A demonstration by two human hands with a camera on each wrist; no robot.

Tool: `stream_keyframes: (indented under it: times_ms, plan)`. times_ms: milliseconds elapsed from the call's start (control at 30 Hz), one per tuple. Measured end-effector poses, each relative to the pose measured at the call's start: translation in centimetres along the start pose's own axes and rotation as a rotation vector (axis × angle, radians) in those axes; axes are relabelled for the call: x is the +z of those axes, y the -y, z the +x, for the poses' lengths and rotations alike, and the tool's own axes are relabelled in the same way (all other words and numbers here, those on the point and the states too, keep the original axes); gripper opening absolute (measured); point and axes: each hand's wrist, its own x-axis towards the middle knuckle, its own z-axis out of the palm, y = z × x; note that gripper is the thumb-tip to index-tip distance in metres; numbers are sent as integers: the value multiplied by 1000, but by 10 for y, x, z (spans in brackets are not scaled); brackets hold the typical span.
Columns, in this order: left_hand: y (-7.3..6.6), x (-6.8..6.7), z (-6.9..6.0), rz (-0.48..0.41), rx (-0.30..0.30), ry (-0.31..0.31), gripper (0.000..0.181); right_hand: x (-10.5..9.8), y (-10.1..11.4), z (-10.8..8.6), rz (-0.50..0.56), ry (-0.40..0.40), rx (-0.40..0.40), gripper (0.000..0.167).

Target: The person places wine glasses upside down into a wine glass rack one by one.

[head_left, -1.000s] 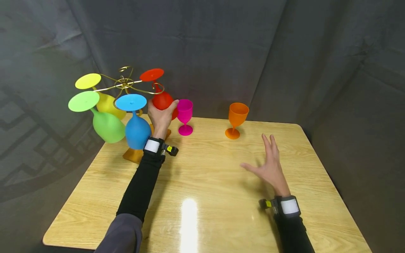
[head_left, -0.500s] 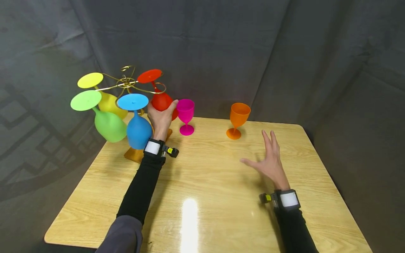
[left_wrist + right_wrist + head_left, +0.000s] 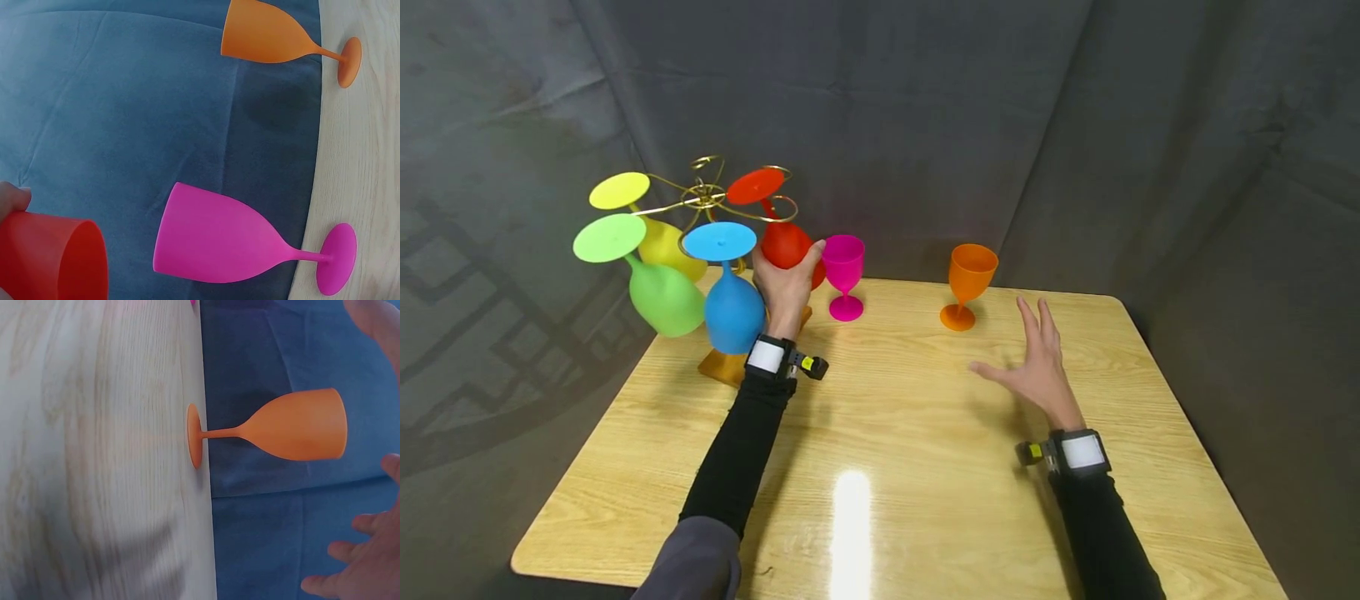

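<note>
My left hand (image 3: 784, 290) grips the bowl of an upside-down red goblet (image 3: 786, 243), thumb on its right side. The goblet's foot is up among the gold wire loops of a rack (image 3: 703, 197); whether it rests on the wire is hard to tell. In the left wrist view the red bowl's open rim shows at the lower left. My right hand (image 3: 1039, 373) is held above the table with fingers and thumb spread, touching nothing. Nearest to it is an upright orange goblet (image 3: 300, 427). An upright pink goblet (image 3: 219, 240) stands just right of the red one.
Upside-down yellow (image 3: 666, 246), green (image 3: 666, 300) and blue (image 3: 733, 312) goblets hang from the rack at the left. Its wooden base (image 3: 721, 367) is partly hidden. A grey curtain (image 3: 880, 125) closes off the far side of the wooden table (image 3: 910, 400).
My right hand has moved slightly forward, closer to the orange goblet. The red goblet's foot has shifted a little left, toward the rack's centre. The head view has turned slightly.
</note>
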Motion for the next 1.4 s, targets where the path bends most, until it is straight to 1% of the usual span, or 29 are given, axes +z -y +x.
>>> stream_keyframes:
  times_ms: [133,333,467,600,833,1033,1200,1400]
  plan:
    - [1,1,-3,-11,17,-14,93,0,2,5,-3,5,-1,125]
    - [3,3,-7,-6,5,-33,90,0,3,10,-19,15,14,126]
    - [3,5,-9,-10,17,-42,86,0,3,11,-20,14,14,126]
    - [4,5,-10,3,23,-51,87,1,2,11,-17,13,12,126]
    - [6,5,-14,-1,24,-45,86,2,1,11,-10,15,24,125]
    - [6,6,-17,5,57,-40,85,3,0,11,-4,20,30,125]
    - [6,7,-18,36,75,-38,82,2,2,12,-13,22,33,125]
    - [8,7,-16,56,102,-32,81,1,5,20,-45,8,7,126]
